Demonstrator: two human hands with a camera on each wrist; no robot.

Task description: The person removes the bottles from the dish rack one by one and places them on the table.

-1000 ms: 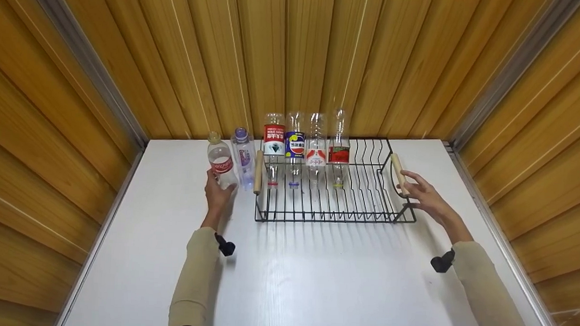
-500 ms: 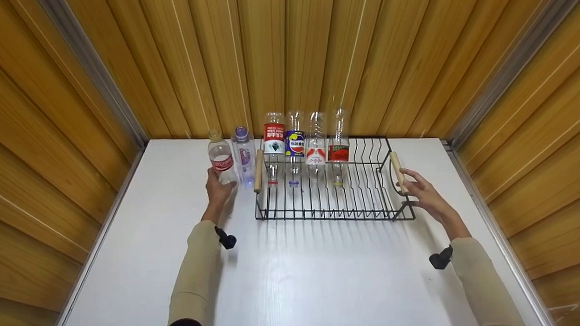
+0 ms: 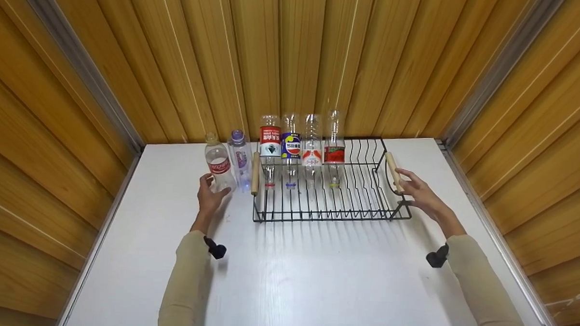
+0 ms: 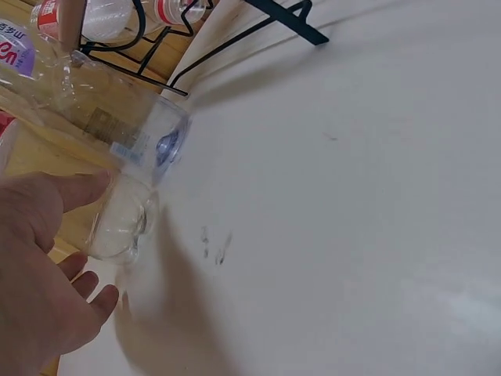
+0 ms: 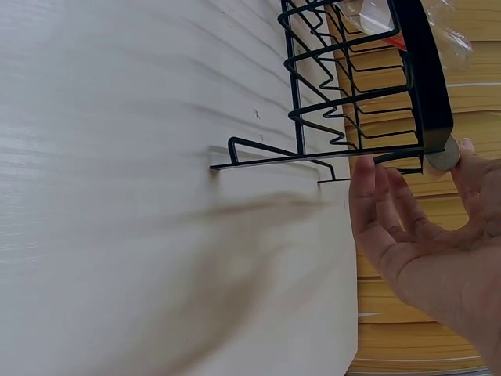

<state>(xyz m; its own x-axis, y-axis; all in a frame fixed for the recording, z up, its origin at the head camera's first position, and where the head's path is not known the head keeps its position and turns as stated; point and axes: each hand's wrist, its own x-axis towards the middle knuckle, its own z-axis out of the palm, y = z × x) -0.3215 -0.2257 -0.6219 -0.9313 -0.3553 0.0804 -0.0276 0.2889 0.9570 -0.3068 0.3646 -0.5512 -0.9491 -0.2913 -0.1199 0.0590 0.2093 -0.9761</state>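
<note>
My left hand [image 3: 210,197] is at the lower part of a clear plastic bottle [image 3: 219,166] with a red label, standing upright on the white table. In the left wrist view the thumb lies over the bottle's base, while the other fingers are spread apart from it. A purple-tinted bottle [image 3: 240,156] stands close beside it. My right hand [image 3: 421,194] holds the right wooden handle [image 3: 394,172] of a black wire dish rack [image 3: 317,220]; in the right wrist view the handle's end sits between thumb and fingers.
Several empty bottles lean upside down in the rack's left half, among them a red-and-white labelled one [image 3: 270,142] and a blue-labelled one [image 3: 291,146]. Wood-look panels [image 3: 303,52] rise behind the table. The rack's left handle [image 3: 255,174] is near the purple-tinted bottle.
My left hand's fingers have eased slightly away from the red-labelled bottle, which stays in place. The right hand remains at the rack's handle. The head view has shifted slightly.
</note>
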